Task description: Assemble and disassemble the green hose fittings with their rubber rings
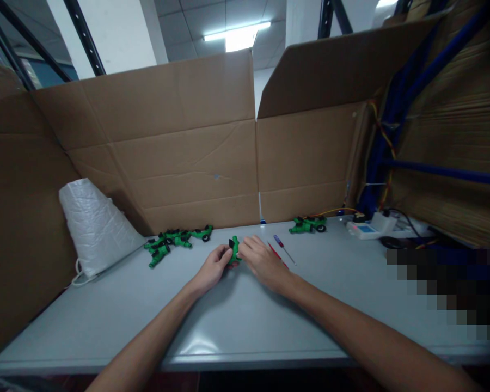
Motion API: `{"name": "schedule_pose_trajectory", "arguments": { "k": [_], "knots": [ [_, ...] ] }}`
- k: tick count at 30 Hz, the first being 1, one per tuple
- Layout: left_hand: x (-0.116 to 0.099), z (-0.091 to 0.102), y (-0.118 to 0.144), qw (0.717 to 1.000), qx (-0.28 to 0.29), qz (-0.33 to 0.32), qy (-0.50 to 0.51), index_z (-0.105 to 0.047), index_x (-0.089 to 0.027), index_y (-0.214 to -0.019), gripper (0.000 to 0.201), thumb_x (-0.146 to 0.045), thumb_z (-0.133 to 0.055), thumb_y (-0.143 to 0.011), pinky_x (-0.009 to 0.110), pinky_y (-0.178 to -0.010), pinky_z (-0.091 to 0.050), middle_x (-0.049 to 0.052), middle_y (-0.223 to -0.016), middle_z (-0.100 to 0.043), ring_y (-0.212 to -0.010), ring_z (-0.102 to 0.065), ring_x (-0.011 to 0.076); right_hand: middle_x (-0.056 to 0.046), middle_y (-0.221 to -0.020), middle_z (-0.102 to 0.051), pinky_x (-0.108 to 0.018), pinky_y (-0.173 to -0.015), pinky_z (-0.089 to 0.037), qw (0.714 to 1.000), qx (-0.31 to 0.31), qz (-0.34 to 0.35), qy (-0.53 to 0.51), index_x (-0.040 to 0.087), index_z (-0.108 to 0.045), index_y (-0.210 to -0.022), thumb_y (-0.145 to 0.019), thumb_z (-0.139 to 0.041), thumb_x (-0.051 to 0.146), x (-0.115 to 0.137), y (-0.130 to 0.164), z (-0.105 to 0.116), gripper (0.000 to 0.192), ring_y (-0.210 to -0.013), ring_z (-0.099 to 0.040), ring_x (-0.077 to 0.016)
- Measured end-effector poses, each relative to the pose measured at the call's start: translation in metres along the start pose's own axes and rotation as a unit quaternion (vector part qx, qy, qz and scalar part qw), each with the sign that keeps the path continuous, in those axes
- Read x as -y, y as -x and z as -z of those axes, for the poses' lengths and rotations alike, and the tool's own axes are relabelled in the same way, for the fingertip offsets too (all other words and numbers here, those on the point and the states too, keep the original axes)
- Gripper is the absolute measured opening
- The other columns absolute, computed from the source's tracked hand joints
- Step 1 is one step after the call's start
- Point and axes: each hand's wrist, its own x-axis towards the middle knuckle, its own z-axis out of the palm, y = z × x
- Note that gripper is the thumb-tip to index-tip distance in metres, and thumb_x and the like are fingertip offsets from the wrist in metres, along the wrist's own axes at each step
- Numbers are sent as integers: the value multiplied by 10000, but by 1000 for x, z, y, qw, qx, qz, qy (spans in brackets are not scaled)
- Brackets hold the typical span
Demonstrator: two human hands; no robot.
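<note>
A small green toy vehicle (pixel 235 247) with black parts is held upright above the middle of the table. My left hand (pixel 213 268) grips it from the left, thumb against its side. From the right, my right hand (pixel 265 263) has its fingers closed and pressed to the toy's edge. A small pale spot shows by those fingertips, too small to name. Just beyond the right hand lie a red pen-like stick (pixel 277 254), partly hidden by the hand, and a screwdriver (pixel 285 250) with a dark handle.
Several green toy vehicles (pixel 179 238) are grouped at the back left, beside a white padded bag (pixel 98 228). More green toys (pixel 307 225) stand at the back right. A power strip (pixel 365 231) with cables lies near the blue rack post (pixel 373 179). Cardboard walls (pixel 179 169) enclose the table (pixel 237 332).
</note>
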Motion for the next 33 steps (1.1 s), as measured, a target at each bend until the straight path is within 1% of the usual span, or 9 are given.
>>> {"name": "schedule_pose_trajectory", "arguments": {
  "k": [2,5,10,16,20,23,25,28,33],
  "knots": [
    [-1,-2,1,1000,1,-5,-10,-638,-160,-956,501,-653,-698,-893,290,-768,-464,38,-891,-642,-794,-595,174,-69,-960,-598,-359,-816,-420,1000,-3,-13,-23,220,-568,-889,-1028,-540,110,1,-1,1,179,-946,-515,-256],
    [-1,-3,3,999,8,-12,-46,-623,-165,-975,514,-676,-640,-924,278,-735,-432,23,-872,-610,-775,-552,161,-36,-922,-578,-323,-792,-407,992,-23,-62,-109,214,-546,-850,-1001,-593,121,1,-3,2,183,-911,-531,-221],
    [0,-1,7,994,21,-1,-108,-570,-174,-1011,514,-685,-514,-988,273,-670,-365,-1,-801,-572,-718,-481,153,9,-878,-578,-275,-717,-402,956,-48,-152,-247,212,-541,-900,-914,-693,167,-8,-3,-5,158,-790,-552,-167],
    [1,-1,8,994,16,-27,-108,-527,-190,-1002,483,-672,-497,-1002,287,-715,-390,-21,-795,-519,-740,-473,155,41,-742,-613,-257,-635,-396,918,-7,-222,-329,221,-580,-951,-888,-737,299,-19,1,-18,186,-675,-582,-156],
    [-2,-4,9,995,11,-23,-97,-525,-188,-1016,485,-673,-500,-1002,280,-687,-389,-26,-789,-521,-729,-481,149,48,-716,-633,-256,-593,-406,907,8,-211,-365,230,-591,-1091,-922,-687,301,-13,0,-10,207,-602,-588,-150],
    [-2,-4,9,997,11,11,-75,-541,-180,-1058,525,-699,-503,-987,265,-618,-361,-23,-771,-548,-677,-485,141,37,-719,-630,-263,-606,-429,906,19,-189,-377,222,-621,-1159,-966,-635,333,-9,-2,-5,224,-616,-604,-156],
    [0,-3,7,998,11,31,-55,-554,-175,-1064,546,-712,-509,-976,257,-580,-336,-20,-760,-562,-639,-477,132,20,-753,-645,-265,-611,-438,901,30,-182,-393,217,-634,-1198,-998,-590,373,-9,-2,-6,258,-625,-608,-156],
    [4,-1,5,999,7,42,-15,-565,-174,-1027,544,-713,-540,-960,251,-565,-322,1,-801,-600,-631,-488,124,-2,-803,-667,-264,-607,-449,881,42,-182,-435,213,-624,-1263,-1033,-529,455,-11,-2,-12,347,-630,-616,-153],
    [10,1,3,999,11,46,12,-560,-182,-1010,522,-702,-559,-961,244,-569,-314,1,-813,-603,-642,-496,119,-5,-793,-665,-274,-633,-474,857,46,-194,-475,212,-608,-1259,-1028,-530,506,-11,-1,-19,382,-661,-641,-167]
  ]
}}
